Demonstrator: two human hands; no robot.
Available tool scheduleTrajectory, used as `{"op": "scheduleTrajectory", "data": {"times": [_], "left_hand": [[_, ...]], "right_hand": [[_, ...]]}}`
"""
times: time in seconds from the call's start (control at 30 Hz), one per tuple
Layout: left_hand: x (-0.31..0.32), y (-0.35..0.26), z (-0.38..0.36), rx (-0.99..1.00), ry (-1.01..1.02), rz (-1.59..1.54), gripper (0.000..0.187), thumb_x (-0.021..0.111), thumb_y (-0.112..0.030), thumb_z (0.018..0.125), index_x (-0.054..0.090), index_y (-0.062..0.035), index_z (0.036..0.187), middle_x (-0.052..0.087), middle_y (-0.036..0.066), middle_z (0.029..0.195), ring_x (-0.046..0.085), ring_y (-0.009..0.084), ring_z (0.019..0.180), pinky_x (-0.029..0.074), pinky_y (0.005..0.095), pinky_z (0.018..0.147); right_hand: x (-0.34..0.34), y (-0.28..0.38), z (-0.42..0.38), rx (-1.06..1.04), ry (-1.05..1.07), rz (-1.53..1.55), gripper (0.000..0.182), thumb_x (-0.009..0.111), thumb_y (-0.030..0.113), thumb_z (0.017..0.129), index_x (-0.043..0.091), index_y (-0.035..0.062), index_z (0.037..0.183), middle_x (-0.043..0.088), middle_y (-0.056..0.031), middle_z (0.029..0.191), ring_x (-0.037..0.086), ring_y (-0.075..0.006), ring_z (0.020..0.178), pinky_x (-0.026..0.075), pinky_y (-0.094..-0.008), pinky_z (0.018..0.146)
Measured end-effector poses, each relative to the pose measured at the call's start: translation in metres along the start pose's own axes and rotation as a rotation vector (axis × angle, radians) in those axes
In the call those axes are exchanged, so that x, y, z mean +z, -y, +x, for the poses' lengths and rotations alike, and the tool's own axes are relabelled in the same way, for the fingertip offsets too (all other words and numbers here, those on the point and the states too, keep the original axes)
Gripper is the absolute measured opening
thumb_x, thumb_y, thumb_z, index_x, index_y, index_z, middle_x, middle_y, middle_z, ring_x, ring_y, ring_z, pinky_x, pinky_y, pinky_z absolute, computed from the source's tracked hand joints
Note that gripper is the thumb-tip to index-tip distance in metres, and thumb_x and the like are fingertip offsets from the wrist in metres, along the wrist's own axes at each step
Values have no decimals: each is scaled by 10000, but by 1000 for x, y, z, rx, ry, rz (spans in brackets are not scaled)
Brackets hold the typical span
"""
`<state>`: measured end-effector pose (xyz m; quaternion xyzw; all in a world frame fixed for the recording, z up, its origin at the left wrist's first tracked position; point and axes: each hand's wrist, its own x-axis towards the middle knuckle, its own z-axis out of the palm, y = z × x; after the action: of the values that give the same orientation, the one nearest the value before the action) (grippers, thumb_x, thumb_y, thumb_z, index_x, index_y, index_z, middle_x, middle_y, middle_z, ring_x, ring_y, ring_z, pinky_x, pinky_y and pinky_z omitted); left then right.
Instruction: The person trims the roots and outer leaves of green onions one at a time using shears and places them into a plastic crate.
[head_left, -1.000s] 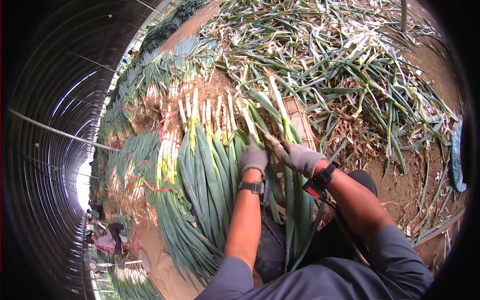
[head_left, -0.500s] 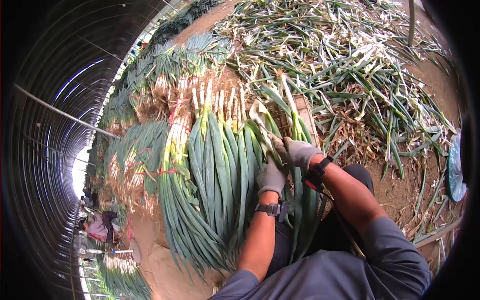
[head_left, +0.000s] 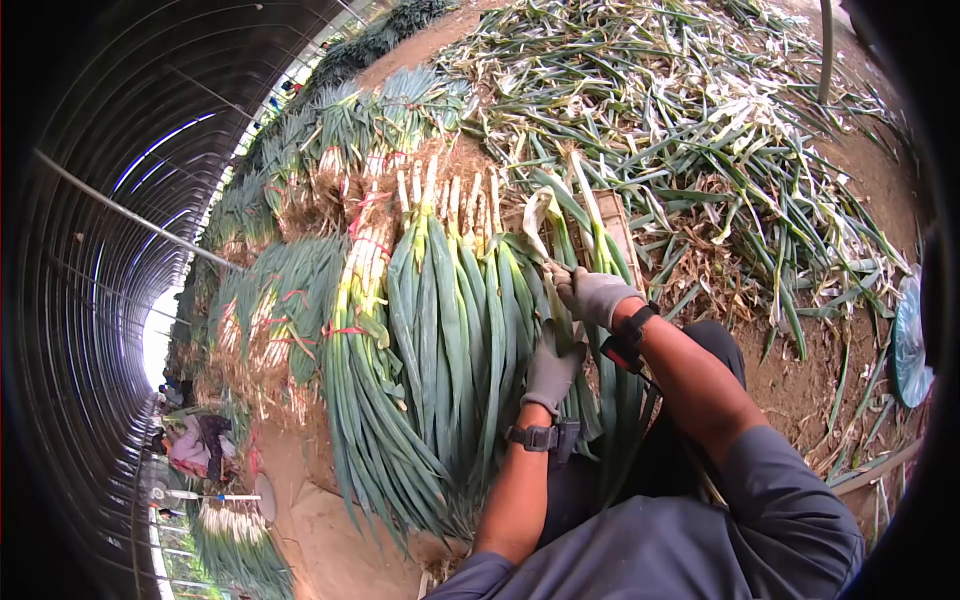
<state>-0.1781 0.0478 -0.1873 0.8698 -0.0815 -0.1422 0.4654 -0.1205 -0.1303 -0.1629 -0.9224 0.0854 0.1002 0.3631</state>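
Note:
My left hand [head_left: 553,374], in a grey glove, is closed around the green leaves of a scallion [head_left: 562,240] at my lap. Just above it, my gloved right hand [head_left: 596,297] pinches a pale, folded outer leaf [head_left: 537,222] on the same stalk; the fingertips are partly hidden. Another scallion with a white shaft [head_left: 588,195] stands beyond my right hand, its leaves running down past my knee. To the left of my hands lies a row of loose large scallions [head_left: 435,290], white root ends pointing away from me. Beside them rests a bundle [head_left: 350,300] tied with red string.
A plastic crate [head_left: 618,232] sits behind my right hand. Stripped leaves [head_left: 700,130] form a big heap beyond it. More tied bundles [head_left: 265,330] fill the left side, and a person [head_left: 197,445] works farther off. A blue plastic bag [head_left: 910,345] lies at far right.
My left hand has slid slightly down and toward me along the leaves. The right hand stays almost in place, and the pale leaf has bent over further. The whole view has shifted a little.

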Motion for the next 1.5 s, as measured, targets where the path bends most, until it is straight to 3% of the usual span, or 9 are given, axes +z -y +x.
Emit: {"op": "scheduleTrajectory", "data": {"times": [0.33, 0.43, 0.63, 0.73, 1.0, 1.1, 1.17, 1.33, 1.5], "left_hand": [[-16, 30, -2, 104, -40, -3, 624, 669, -187, 962, 436, -4, 1511, 688, 144, 1236, 656, 185, 1076, 510, 331, 946], [-22, 26, -1, 30, 39, -286, 611, 648, -187, 981, 430, -7, 1521, 682, 124, 1234, 639, 164, 1067, 504, 319, 949], [-31, 23, -8, -117, 116, -513, 649, 686, -386, 951, 495, -30, 1459, 650, 49, 983, 620, 134, 823, 526, 281, 727], [-32, 30, -7, -183, 151, -667, 576, 679, -412, 946, 531, -96, 1405, 612, 30, 894, 620, 156, 689, 527, 314, 595], [-47, 19, -10, -163, 194, -913, 420, 663, -407, 957, 571, -143, 1271, 590, 4, 858, 570, 133, 612, 492, 281, 518], [-63, -3, 15, -103, 174, -905, 413, 689, -437, 914, 539, -154, 1173, 575, 30, 916, 551, 158, 574, 457, 302, 459], [-80, -21, 51, -48, 191, -902, 465, 693, -467, 903, 540, -134, 1188, 584, 44, 926, 553, 155, 575, 464, 302, 459], [-122, -150, 98, 266, 224, -649, 441, 699, -541, 909, 554, -137, 1010, 570, 12, 808, 588, 128, 612, 512, 285, 504], [-93, -182, 121, 196, 137, -579, 384, 682, -473, 900, 557, -136, 1036, 541, 8, 793, 582, 132, 629, 525, 276, 522]], "right_hand": [[-6, -5, -5, 36, -4, 31, 738, 342, 608, 1023, 643, -48, 1175, 724, -273, 991, 704, -417, 1001, 533, -479, 895], [-19, -1, -18, -148, 102, 89, 783, 252, 618, 1029, 697, -16, 1139, 727, -248, 936, 703, -432, 956, 526, -484, 914], [-12, -9, -14, -104, 86, 222, 839, 250, 653, 1024, 709, -44, 1103, 726, -261, 953, 699, -430, 997, 521, -480, 920], [6, -16, 7, -50, 125, 217, 660, 401, 544, 1016, 648, -53, 1150, 714, -276, 990, 696, -438, 967, 520, -483, 887], [4, -33, 2, -239, -102, 347, 561, 411, 496, 1036, 629, -15, 1117, 699, -189, 911, 695, -310, 821, 526, -430, 746], [-39, -40, -24, -95, 109, 725, 508, 430, 537, 1044, 575, 52, 996, 560, -35, 726, 499, -133, 559, 406, -319, 492], [-64, -47, -41, 108, 323, 747, 606, 452, 658, 991, 606, 73, 992, 531, -15, 725, 486, -127, 552, 397, -309, 471], [-73, -71, -44, 66, 244, 866, 667, 441, 716, 971, 581, 64, 945, 489, -7, 663, 443, -115, 482, 349, -303, 408], [-71, -100, -29, 51, 128, 872, 454, 451, 503, 1018, 555, 66, 947, 534, -34, 706, 493, -137, 512, 406, -330, 457]]}}
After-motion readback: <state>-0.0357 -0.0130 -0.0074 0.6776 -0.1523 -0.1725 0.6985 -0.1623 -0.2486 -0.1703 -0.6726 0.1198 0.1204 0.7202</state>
